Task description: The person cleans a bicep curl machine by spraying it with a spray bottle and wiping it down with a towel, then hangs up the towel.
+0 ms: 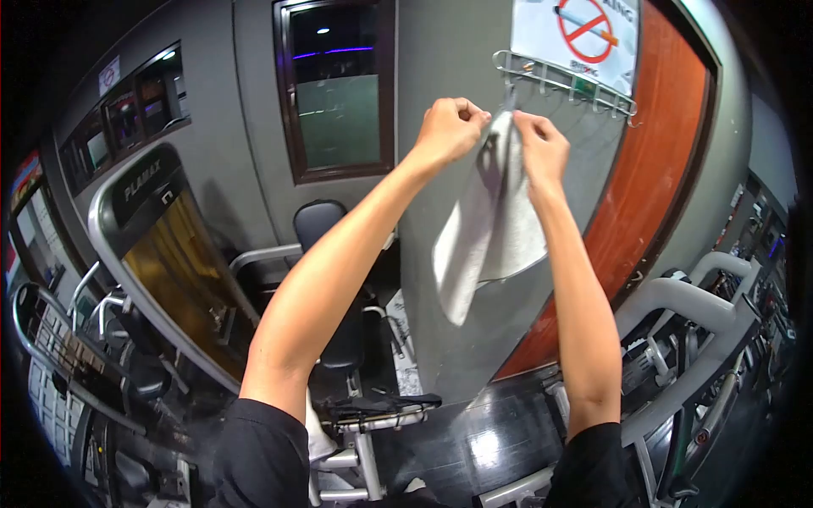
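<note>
A pale grey-white towel (495,229) hangs in folds in front of the grey wall, its top gathered just under the left end of a metal hook rack (567,83). On the left of the gathered top, my left hand (453,129) is closed in a pinch, its fingertips at the towel's upper edge. My right hand (544,146) pinches the towel from the other side. Both arms are raised and stretched forward. Whether the towel's top is caught on a hook is too small to tell.
A no-smoking sign (584,34) is above the rack, beside a reddish-brown door (648,144). Gym machines stand left, including one marked PLAMAX (174,254), and a grey-framed machine (694,309) stands right. A dark window (334,93) is in the wall, above a black padded seat (322,222).
</note>
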`<state>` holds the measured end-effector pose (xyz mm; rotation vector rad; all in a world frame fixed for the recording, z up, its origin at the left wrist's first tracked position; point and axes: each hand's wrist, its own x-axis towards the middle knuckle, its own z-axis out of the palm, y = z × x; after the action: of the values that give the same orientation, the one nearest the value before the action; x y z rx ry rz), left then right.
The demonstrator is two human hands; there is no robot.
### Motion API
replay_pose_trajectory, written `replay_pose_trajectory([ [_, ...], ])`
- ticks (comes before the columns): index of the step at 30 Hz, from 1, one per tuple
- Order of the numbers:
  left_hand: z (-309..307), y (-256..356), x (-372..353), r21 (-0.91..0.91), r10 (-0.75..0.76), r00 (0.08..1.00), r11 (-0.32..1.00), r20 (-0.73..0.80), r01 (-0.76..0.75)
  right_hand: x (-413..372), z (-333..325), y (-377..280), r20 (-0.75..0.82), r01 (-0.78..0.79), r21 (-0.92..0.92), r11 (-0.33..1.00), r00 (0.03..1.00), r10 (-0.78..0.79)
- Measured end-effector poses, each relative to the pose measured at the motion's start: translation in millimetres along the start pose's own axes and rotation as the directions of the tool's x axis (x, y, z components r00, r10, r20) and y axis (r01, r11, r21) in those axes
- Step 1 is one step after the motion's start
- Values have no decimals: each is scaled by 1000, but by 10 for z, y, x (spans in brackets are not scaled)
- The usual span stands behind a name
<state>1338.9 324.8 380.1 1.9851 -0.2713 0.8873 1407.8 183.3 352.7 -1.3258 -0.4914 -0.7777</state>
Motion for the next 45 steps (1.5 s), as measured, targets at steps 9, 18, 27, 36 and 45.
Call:
replay_pose_trajectory([
  [9, -882, -646, -1903, -273, -198, 978, 939, 63, 207, -1729, -260, -128, -45, 454, -367, 812, 863, -503],
  [18, -1730, -1451, -3838, 29, -467, 840, 870, -275, 493, -3771, 120, 279, 599, -430, -81, 899, 700, 389],
  [27, -1646, -1630, -5180, 452, -575, 793, 664, -201, 596, -5022, 929, 327, 770, -169, -406, 898, 466, 435],
  [36, -1601, -1535, -5370, 350, -525, 817, 739, -236, 576, -5195, 983, 301, 745, -47, -595, 803, 343, 572],
  [45, -1613, -1447, -5365, 217, -507, 822, 799, -257, 561, -5253, 897, 296, 761, -172, -597, 784, 190, 621],
])
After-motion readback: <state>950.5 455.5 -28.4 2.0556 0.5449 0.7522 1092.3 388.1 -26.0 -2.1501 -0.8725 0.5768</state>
